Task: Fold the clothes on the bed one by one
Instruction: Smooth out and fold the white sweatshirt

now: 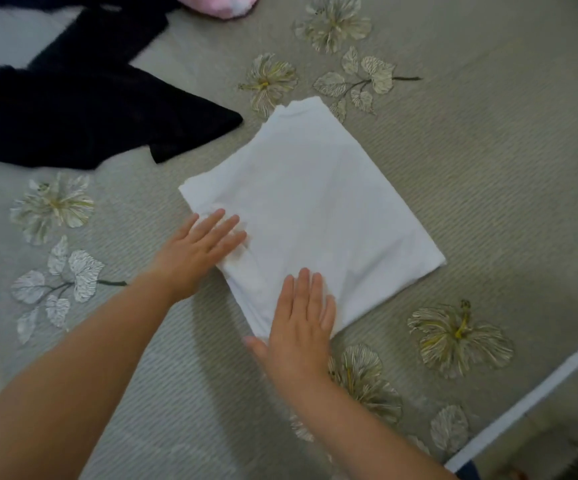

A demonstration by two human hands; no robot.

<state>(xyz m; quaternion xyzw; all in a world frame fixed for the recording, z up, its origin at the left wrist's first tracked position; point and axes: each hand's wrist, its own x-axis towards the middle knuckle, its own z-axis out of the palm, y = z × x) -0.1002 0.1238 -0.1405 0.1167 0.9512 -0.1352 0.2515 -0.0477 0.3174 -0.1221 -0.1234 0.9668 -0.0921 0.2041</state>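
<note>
Fingers (223,225) of your left hand (194,252) and right hand (299,318) lie flat and slightly spread, gripping nothing, pressing the near edge of the white shirt (318,202). That shirt sits folded into a neat square on the bed (488,150), so you look to be smoothing the last fold. Next, I'd judge, you set it aside and reach for the black garment (83,123) lying loose just beyond its far left corner, spreading it flat first
</note>
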